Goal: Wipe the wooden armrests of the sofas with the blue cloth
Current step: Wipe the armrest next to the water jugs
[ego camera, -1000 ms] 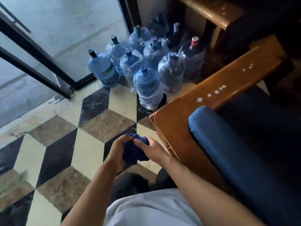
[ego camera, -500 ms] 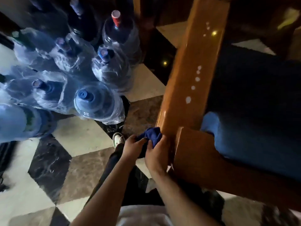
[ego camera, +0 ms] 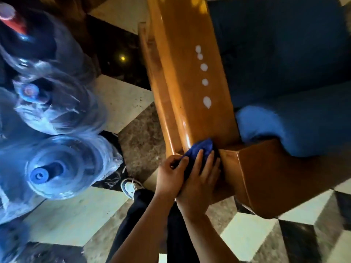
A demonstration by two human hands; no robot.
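Observation:
The glossy wooden armrest (ego camera: pixel 190 76) of the sofa runs away from me up the middle of the view, with a row of white spots along its top. The bunched blue cloth (ego camera: pixel 200 149) lies on the armrest's near end. My right hand (ego camera: pixel 201 175) presses flat on the cloth with fingers spread over it. My left hand (ego camera: pixel 171 173) pinches the cloth's left edge, right beside the other hand. Most of the cloth is hidden under my fingers.
Several large blue water bottles (ego camera: pixel 60 164) wrapped in plastic stand on the floor to the left. A blue seat cushion (ego camera: pixel 296 122) fills the sofa on the right. My shoe (ego camera: pixel 130 186) stands on the chequered tile floor (ego camera: pixel 76 215) below the armrest.
I have stepped closer and leaned over the armrest. Both hands carried the cloth up from beside the sofa's front corner onto the near end of the armrest.

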